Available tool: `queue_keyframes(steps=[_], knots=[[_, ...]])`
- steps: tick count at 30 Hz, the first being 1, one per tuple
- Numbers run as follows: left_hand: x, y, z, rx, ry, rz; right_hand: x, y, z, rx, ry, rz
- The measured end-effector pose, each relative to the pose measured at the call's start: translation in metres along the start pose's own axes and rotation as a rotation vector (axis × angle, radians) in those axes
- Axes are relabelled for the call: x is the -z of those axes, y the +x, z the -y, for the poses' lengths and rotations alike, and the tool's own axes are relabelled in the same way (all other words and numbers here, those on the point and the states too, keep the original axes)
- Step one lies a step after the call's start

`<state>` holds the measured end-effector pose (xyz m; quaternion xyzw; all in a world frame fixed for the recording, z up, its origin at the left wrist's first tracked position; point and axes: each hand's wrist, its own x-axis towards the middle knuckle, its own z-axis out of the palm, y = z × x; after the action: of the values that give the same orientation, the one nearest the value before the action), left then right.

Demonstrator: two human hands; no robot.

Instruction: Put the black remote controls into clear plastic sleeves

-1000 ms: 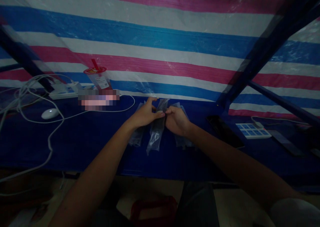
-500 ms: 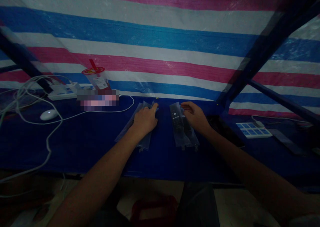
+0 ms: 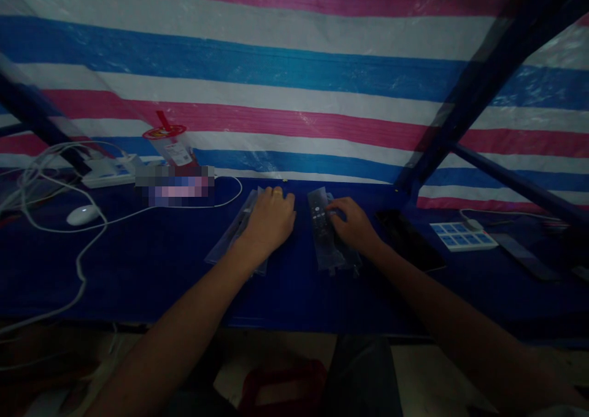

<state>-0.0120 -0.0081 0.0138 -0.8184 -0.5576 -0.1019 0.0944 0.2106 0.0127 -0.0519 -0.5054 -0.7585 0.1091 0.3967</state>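
Note:
Two lots of clear plastic bags with dark remote controls lie on the dark blue table [image 3: 151,263]. My left hand [image 3: 270,219] rests palm down on the left pile of bags [image 3: 230,242]. To its right, a bagged black remote [image 3: 322,230] lies flat, buttons up. My right hand [image 3: 352,225] lies on that remote's right side, fingertips touching its upper part. Whether either hand grips anything is unclear in the dim light.
A sealed drink cup [image 3: 170,147] with a red straw stands at the back left beside a power strip [image 3: 108,170], white cables and a white mouse [image 3: 83,214]. Right of my hands lie a dark flat device [image 3: 411,242], a second power strip [image 3: 462,235] and a blue frame post [image 3: 464,107].
A second ago both hands held one bagged remote up between them. They parted: the left went down onto the left pile, the right moved onto the bagged remote lying at the right.

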Motion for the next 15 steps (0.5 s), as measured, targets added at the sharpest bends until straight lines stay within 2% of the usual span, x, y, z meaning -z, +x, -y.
queue_keyframes(steps=[3, 6, 7, 10, 15], knots=[[-0.002, 0.007, -0.03, -0.037, -0.228, 0.125, 0.0, 0.0, 0.001, -0.033, 0.014, -0.014], [-0.012, 0.016, -0.056, -0.04, -0.369, 0.217, 0.001, 0.0, 0.001, -0.139, 0.113, -0.005], [-0.016, 0.02, -0.061, -0.03, -0.389, 0.212, 0.001, 0.0, 0.001, -0.189, 0.17, -0.001], [-0.023, 0.029, -0.067, 0.026, -0.421, 0.188, 0.001, 0.002, -0.003, -0.289, 0.31, -0.006], [-0.024, 0.035, -0.057, 0.109, -0.573, 0.27, 0.001, 0.0, 0.001, -0.3, 0.397, 0.007]])
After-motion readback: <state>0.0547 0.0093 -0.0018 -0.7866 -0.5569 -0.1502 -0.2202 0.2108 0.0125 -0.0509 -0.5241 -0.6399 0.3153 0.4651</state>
